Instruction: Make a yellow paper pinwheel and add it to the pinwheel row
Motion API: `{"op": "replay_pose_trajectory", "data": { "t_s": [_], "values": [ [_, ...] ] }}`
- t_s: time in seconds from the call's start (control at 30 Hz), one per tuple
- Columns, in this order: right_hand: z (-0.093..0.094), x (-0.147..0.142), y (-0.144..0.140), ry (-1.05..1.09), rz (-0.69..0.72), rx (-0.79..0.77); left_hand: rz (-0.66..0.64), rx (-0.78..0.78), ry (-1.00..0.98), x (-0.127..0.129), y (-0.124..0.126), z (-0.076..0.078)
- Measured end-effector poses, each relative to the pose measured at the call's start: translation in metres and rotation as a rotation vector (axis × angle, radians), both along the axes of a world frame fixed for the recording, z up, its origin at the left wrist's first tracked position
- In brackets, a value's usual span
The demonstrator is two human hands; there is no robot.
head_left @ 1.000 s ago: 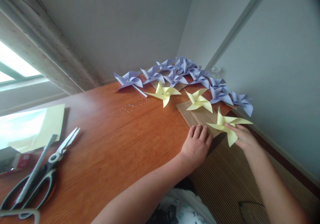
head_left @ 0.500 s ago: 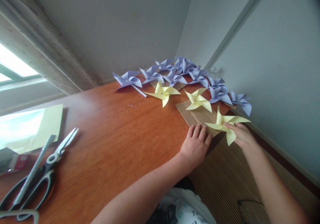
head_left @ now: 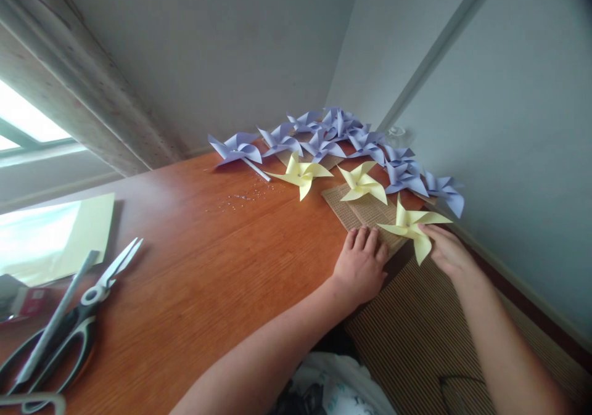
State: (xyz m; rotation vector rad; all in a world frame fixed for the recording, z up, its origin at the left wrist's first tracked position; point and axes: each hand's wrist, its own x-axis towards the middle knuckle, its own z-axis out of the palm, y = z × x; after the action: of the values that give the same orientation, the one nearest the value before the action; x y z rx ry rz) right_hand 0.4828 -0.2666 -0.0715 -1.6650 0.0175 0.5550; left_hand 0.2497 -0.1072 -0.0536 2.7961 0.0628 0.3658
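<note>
Presently, item held: yellow pinwheel [head_left: 413, 225], pinched at its lower right blades by the right hand [head_left: 446, 251], lifted just above the table's [head_left: 208, 261] right edge, beside the mesh sheet [head_left: 358, 213].

Left hand [head_left: 362, 266]: flat, fingers together, pressed on the near end of the mesh sheet, gripping nothing.

Risks, as judged: a tight pinch could crease a blade; the thin paper folds could spring open at the hub; the pinwheel hangs partly past the table edge, so a loose hold could drop it to the slatted surface [head_left: 416, 335] below.

Orientation: the pinwheel lies near flat, face up, tilted a little towards the camera. Four blades radiate, so no true long axis; the widest span runs left to right, the right tip pointing at the wall [head_left: 509, 125].
</note>
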Motion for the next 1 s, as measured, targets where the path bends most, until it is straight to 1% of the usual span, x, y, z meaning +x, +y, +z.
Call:
{"op": "replay_pose_trajectory", "data": {
  "t_s": [0.23,0.53,0.83,1.0],
  "values": [
    [-0.005,0.004,-0.003,-0.022,-0.051,-0.005,-0.041,0.021,-0.001,0.006,0.008,0.001],
    [-0.009,0.009,-0.003,-0.067,-0.093,-0.023,-0.043,0.043,-0.008,0.012,0.010,-0.001],
    [-0.009,0.006,-0.006,-0.117,-0.082,-0.078,-0.021,0.069,-0.015,0.000,-0.001,-0.001],
    [-0.008,0.006,-0.003,-0.108,-0.072,-0.085,-0.001,0.079,0.014,-0.002,-0.004,-0.001]
  ]
}}
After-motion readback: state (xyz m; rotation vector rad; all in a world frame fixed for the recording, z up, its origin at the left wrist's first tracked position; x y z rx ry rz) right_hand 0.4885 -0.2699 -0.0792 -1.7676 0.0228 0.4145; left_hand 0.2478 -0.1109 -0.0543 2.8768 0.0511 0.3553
